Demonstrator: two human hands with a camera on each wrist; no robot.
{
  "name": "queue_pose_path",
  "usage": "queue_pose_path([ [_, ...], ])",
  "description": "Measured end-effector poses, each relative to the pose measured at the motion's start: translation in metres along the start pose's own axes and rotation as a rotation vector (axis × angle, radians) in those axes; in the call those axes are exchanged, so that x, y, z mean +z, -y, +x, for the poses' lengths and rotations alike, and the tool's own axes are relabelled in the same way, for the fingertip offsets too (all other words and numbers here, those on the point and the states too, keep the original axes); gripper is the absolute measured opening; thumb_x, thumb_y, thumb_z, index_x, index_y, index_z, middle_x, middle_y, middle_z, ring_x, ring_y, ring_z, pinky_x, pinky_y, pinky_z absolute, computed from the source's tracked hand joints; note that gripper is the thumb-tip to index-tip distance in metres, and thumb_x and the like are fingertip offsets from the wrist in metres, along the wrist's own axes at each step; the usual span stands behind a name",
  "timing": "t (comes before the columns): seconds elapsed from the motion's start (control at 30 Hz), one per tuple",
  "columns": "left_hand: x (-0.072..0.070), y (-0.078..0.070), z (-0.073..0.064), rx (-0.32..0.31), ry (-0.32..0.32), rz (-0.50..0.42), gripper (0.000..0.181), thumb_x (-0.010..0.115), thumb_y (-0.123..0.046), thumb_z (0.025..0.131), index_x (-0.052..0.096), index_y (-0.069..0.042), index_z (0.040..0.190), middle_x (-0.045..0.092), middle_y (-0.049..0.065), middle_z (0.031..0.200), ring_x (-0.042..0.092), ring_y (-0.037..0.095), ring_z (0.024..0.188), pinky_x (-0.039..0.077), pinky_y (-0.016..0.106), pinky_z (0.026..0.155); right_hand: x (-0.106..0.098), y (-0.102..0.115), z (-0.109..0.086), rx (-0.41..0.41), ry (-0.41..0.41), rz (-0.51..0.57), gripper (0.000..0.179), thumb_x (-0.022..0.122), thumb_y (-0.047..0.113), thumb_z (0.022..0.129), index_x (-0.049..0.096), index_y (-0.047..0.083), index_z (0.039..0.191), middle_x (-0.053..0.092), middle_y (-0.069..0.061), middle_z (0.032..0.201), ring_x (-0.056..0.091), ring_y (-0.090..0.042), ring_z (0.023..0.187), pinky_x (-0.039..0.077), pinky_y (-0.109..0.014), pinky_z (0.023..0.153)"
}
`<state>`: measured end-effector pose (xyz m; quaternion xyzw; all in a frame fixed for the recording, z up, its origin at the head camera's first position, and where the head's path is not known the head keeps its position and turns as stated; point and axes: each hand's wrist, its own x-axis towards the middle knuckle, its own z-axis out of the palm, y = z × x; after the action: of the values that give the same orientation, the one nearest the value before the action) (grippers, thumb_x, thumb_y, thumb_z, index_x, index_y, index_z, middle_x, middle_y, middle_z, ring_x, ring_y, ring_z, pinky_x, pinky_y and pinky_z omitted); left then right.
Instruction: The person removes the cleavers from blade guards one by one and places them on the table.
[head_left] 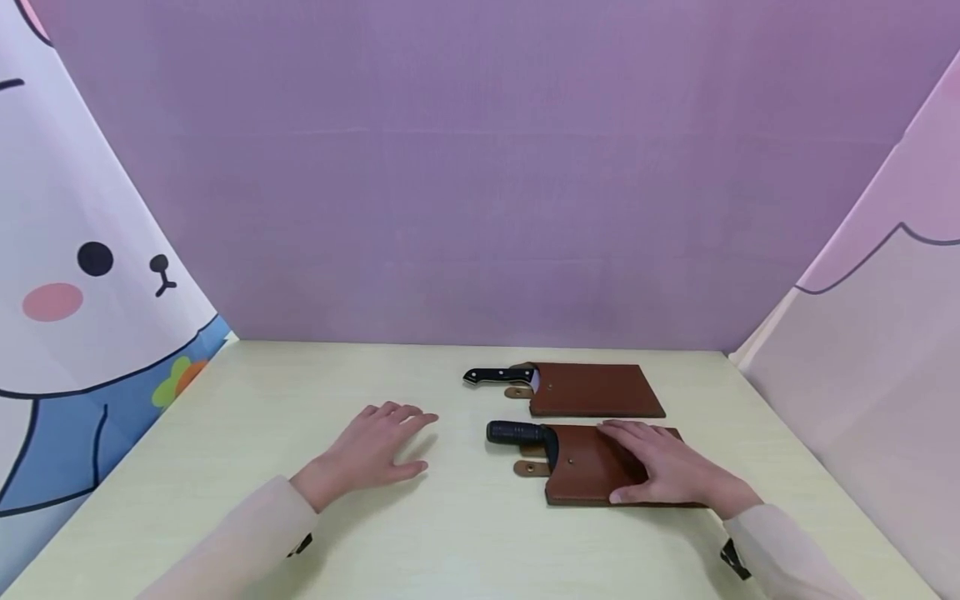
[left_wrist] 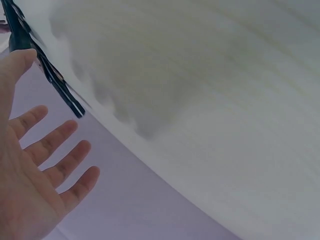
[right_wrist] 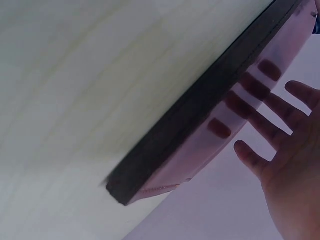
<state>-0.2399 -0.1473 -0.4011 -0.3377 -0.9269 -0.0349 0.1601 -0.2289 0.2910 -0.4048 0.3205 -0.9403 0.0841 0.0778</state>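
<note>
Two cleaver-shaped knives lie in brown leather sheaths on the table, handles pointing left. The nearer sheath (head_left: 581, 475) has a ribbed black handle (head_left: 514, 432) sticking out. Behind it, the farther sheath (head_left: 600, 390) holds a knife with a riveted black handle (head_left: 498, 376). My right hand (head_left: 667, 467) is over the right part of the nearer sheath, fingers extended and spread; whether the fingertips touch the leather I cannot tell. To the left of the handles, my left hand (head_left: 371, 450) hovers over the table with relaxed, spread fingers and holds nothing. Both blades are mostly hidden.
Each sheath has a small strap with a snap, such as the near strap (head_left: 531, 469), unfastened at its left side. The pale wooden table (head_left: 247, 417) meets a purple backdrop (head_left: 480, 208) behind. Printed cloth panels (head_left: 97, 350) stand at both sides.
</note>
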Motion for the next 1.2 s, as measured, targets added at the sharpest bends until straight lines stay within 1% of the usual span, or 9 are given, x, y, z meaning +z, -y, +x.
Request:
queue_pose_path([
  [0.13,0.000,-0.007,0.007,0.014,0.011,-0.011,0.062,0.063,-0.052,0.077,0.049,-0.022,0.130,0.057,0.001,0.121,0.054,0.024,0.109,0.044,0.046,0.086,-0.001,0.002,0.001,0.006,0.033,0.012,0.097,0.062,0.072,0.065,0.037,0.014,0.140,0.043,-0.010,0.138,0.042,-0.032,0.125,0.034,-0.060,0.092],
  [0.27,-0.001,-0.013,0.015,0.021,0.027,-0.027,0.060,0.062,-0.051,0.078,0.049,-0.022,0.130,0.057,0.000,0.122,0.053,0.023,0.110,0.043,0.046,0.086,-0.001,0.003,0.001,0.003,0.053,0.016,0.103,0.062,0.073,0.062,0.035,0.013,0.141,0.041,-0.012,0.140,0.041,-0.034,0.126,0.034,-0.059,0.092],
  [0.47,0.003,-0.018,0.025,0.033,0.042,-0.052,0.059,0.062,-0.049,0.079,0.049,-0.023,0.130,0.057,0.000,0.122,0.053,0.023,0.109,0.042,0.045,0.087,0.000,0.002,0.003,0.012,0.094,0.017,0.109,0.063,0.074,0.059,0.032,0.011,0.142,0.037,-0.017,0.141,0.038,-0.041,0.126,0.032,-0.063,0.091],
  [0.63,0.005,-0.024,0.033,0.045,0.055,-0.052,0.058,0.061,-0.049,0.080,0.049,-0.023,0.130,0.056,0.000,0.122,0.053,0.024,0.109,0.043,0.045,0.085,0.002,0.001,0.006,0.006,0.112,0.018,0.110,0.064,0.074,0.059,0.031,0.009,0.141,0.037,-0.020,0.141,0.037,-0.043,0.126,0.031,-0.065,0.090],
  [0.87,0.006,-0.035,0.045,0.055,0.079,-0.053,0.058,0.060,-0.048,0.081,0.047,-0.022,0.131,0.056,0.001,0.123,0.053,0.024,0.110,0.043,0.046,0.087,0.001,0.002,0.008,0.023,0.161,0.025,0.112,0.064,0.075,0.058,0.030,0.009,0.142,0.034,-0.022,0.141,0.034,-0.043,0.128,0.029,-0.065,0.092],
  [1.07,0.009,-0.043,0.058,0.061,0.077,-0.026,0.057,0.058,-0.049,0.082,0.047,-0.022,0.131,0.056,0.000,0.123,0.054,0.022,0.109,0.044,0.044,0.087,0.001,0.002,0.010,0.036,0.181,0.045,0.111,0.065,0.074,0.057,0.031,0.009,0.142,0.035,-0.021,0.141,0.034,-0.043,0.128,0.028,-0.065,0.092],
  [1.2,0.011,-0.049,0.067,0.062,0.079,-0.019,0.057,0.059,-0.047,0.082,0.046,-0.023,0.132,0.056,0.000,0.123,0.054,0.022,0.108,0.045,0.043,0.087,0.001,0.001,0.010,0.033,0.179,0.039,0.111,0.064,0.074,0.057,0.031,0.010,0.142,0.036,-0.019,0.141,0.035,-0.042,0.127,0.028,-0.065,0.092],
])
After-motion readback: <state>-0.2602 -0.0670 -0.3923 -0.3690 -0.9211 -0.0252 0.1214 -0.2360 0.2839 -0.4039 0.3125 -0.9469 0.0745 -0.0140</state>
